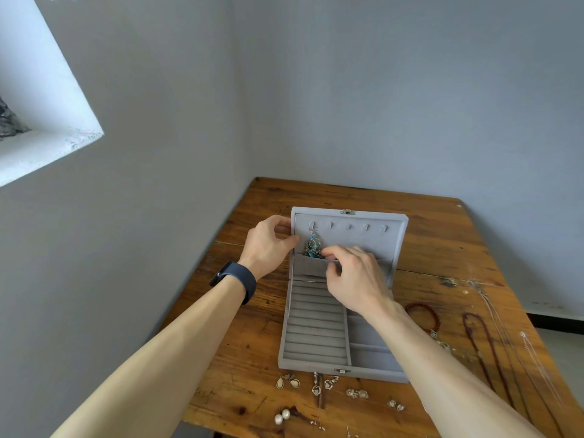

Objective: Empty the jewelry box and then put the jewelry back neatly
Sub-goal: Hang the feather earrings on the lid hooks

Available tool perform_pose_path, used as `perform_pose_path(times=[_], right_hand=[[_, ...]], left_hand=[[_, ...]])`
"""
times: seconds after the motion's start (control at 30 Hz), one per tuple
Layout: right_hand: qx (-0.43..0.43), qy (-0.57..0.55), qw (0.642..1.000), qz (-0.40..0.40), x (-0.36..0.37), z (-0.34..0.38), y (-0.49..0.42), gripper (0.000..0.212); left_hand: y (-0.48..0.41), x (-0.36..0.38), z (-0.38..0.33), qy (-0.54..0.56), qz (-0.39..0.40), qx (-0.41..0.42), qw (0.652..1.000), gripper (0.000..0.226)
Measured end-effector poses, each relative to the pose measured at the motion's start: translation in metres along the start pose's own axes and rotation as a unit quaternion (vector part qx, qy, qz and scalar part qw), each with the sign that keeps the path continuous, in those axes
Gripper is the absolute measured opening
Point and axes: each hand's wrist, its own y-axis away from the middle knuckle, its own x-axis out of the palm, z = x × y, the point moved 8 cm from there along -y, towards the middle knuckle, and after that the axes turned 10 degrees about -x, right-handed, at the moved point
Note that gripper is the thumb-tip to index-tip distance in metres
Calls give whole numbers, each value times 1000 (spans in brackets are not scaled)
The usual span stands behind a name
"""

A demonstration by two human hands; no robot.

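A grey velvet jewelry box [316, 358] lies open on the wooden table, its lid [395, 248] standing upright with a row of hooks. A blue and silver dangling earring [313, 246] hangs from the leftmost hook, its lower end in the lid's pocket. My left hand [271, 245] grips the lid's left edge. My right hand [350, 276] pinches the pocket's top edge right beside the earring. The ring rolls and side compartments of the base look empty where my right arm does not cover them.
Several earrings [319, 385] and two pearls [282, 416] lie on the table [252, 327] in front of the box. A red bead bracelet [425, 312], a dark bead necklace [483, 339] and thin chains [505, 327] lie to the right. Walls close in behind and left.
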Motion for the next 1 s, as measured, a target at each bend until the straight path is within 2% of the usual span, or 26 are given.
perform_pose_path(times=[0.07,0.17,0.27,0.37,0.57,0.73,1.0], right_hand=[[17,-19,1000,0,-2,-5,3,27],[46,54,996,-47,-10,-12,8,26],[36,121,992,28,6,-3,9,34],[28,109,990,84,22,2,11,44],[20,119,991,57,19,3,19,46],[16,119,990,72,23,8,24,53],[26,93,993,71,15,5,24,52]], left_hand=[[0,0,0,1,-2,1,1000,21],[-1,2,1,0,-1,-7,1000,26],[0,3,2,-1,-5,-10,1000,32],[1,8,4,-1,1,-19,1000,36],[6,16,8,25,13,-25,999,44],[3,15,9,55,-28,-48,997,35],[-3,23,8,67,-32,-53,996,36]])
